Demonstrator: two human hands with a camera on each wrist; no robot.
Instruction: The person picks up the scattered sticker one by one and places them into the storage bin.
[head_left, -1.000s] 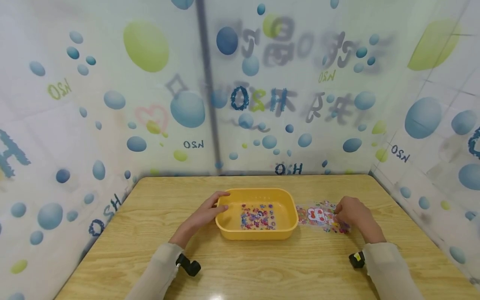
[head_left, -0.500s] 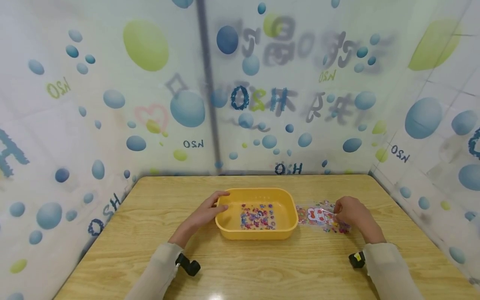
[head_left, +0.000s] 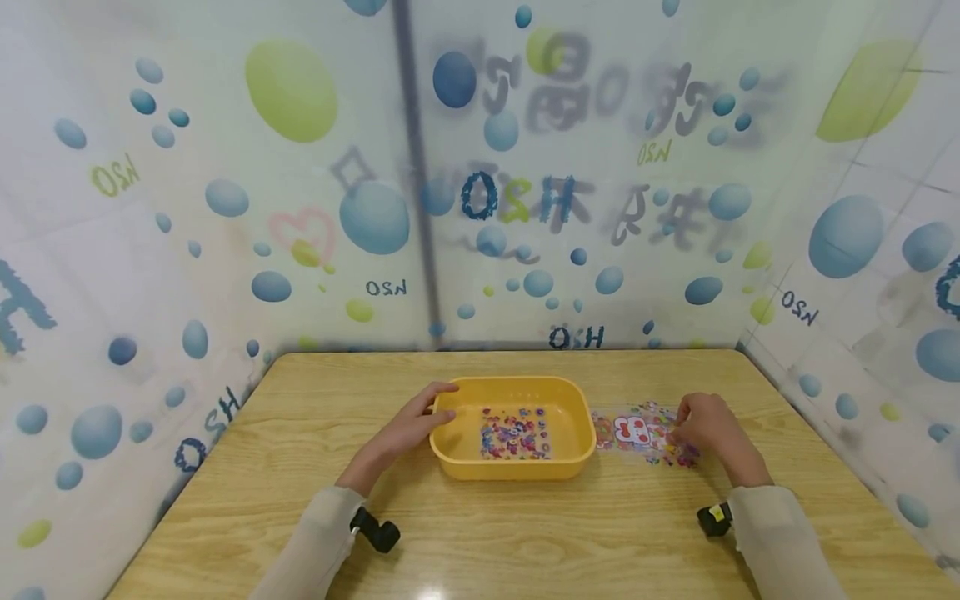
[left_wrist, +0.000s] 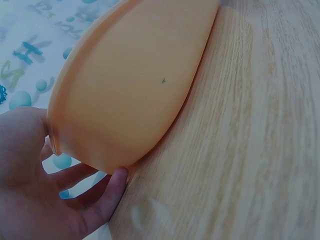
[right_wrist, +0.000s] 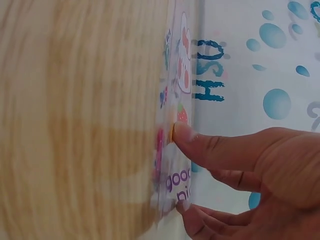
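My left hand (head_left: 408, 425) grips the left end of a yellow plastic basin (head_left: 513, 471), its thumb over the rim and its other fingers against the outside. In the left wrist view, fingertips touch the low end of the basin (left_wrist: 130, 85). A rectangular patch of small colourful stickers (head_left: 515, 433) lies on the basin floor. To the right, a clear sticker sheet (head_left: 632, 431) with a white cartoon face lies on the table. My right hand (head_left: 708, 427) pinches at its right part; in the right wrist view, the thumb (right_wrist: 200, 145) touches a small orange-yellow piece on the printed sheet (right_wrist: 177, 172).
The wood-grain table (head_left: 510, 542) runs back to a curtain (head_left: 600, 250) printed with blue and green drops, which also closes both sides. Black wrist cameras sit on the left wrist (head_left: 377, 531) and the right wrist (head_left: 715, 519).
A bright glint on the clear sheet beside my right fingers has gone, and those fingers have shifted slightly right. My left hand and the basin stay in place.
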